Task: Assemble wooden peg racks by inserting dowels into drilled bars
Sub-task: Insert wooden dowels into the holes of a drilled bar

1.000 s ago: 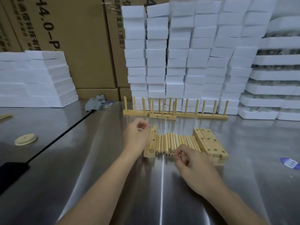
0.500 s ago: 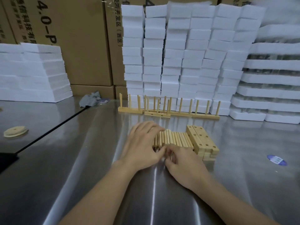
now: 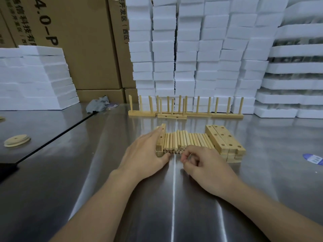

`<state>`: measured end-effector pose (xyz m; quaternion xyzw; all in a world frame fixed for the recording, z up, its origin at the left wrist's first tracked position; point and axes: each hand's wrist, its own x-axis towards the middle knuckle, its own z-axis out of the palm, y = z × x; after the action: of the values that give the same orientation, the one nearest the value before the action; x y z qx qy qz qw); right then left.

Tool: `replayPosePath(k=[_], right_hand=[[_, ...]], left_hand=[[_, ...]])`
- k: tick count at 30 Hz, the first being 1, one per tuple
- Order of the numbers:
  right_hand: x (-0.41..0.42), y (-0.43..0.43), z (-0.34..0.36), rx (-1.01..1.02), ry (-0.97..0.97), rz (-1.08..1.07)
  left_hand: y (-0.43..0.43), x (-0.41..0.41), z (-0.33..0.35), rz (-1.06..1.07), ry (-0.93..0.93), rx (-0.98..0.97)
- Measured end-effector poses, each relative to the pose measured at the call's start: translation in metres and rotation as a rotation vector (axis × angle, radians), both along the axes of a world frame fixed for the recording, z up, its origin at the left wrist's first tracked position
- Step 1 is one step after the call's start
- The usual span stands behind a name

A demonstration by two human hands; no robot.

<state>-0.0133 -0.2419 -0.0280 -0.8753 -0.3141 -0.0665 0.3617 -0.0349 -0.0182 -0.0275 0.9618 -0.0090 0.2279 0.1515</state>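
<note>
A row of loose wooden dowels (image 3: 185, 141) lies side by side on the steel table (image 3: 122, 189). A drilled bar (image 3: 161, 139) stands on edge at the row's left end. My left hand (image 3: 146, 153) lies flat against that bar's outer side, fingers straight, thumb under its near end. My right hand (image 3: 202, 162) is curled at the near ends of the dowels, fingertips pinching there; what they pinch is hidden. A stack of drilled bars (image 3: 225, 143) sits at the row's right end. Finished peg racks (image 3: 185, 111) stand upright farther back.
White foam blocks (image 3: 201, 49) are stacked high behind the racks and at the left (image 3: 35, 79). Cardboard boxes (image 3: 78, 41) stand at the back. A grey rag (image 3: 98, 105), round wooden discs (image 3: 17, 140) and a blue label (image 3: 313, 158) lie on the table.
My left hand slid off the dowels to the left and now presses the side of the edge-standing bar. My right hand stayed at the dowels' near ends, fingers curling tighter.
</note>
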Motion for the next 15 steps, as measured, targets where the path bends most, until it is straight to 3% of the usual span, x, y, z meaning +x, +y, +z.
replayPosePath(k=[7,11,15], right_hand=[[-0.002,-0.002,0.001,-0.001,0.012,0.012],[-0.001,-0.002,0.001,0.001,0.014,0.026],[-0.001,-0.002,0.001,-0.007,0.007,0.036]], left_hand=[[0.006,-0.006,0.019,-0.033,0.106,0.088],[0.021,-0.009,0.035,-0.132,0.324,-0.116],[0.034,-0.011,0.040,-0.136,0.344,-0.206]])
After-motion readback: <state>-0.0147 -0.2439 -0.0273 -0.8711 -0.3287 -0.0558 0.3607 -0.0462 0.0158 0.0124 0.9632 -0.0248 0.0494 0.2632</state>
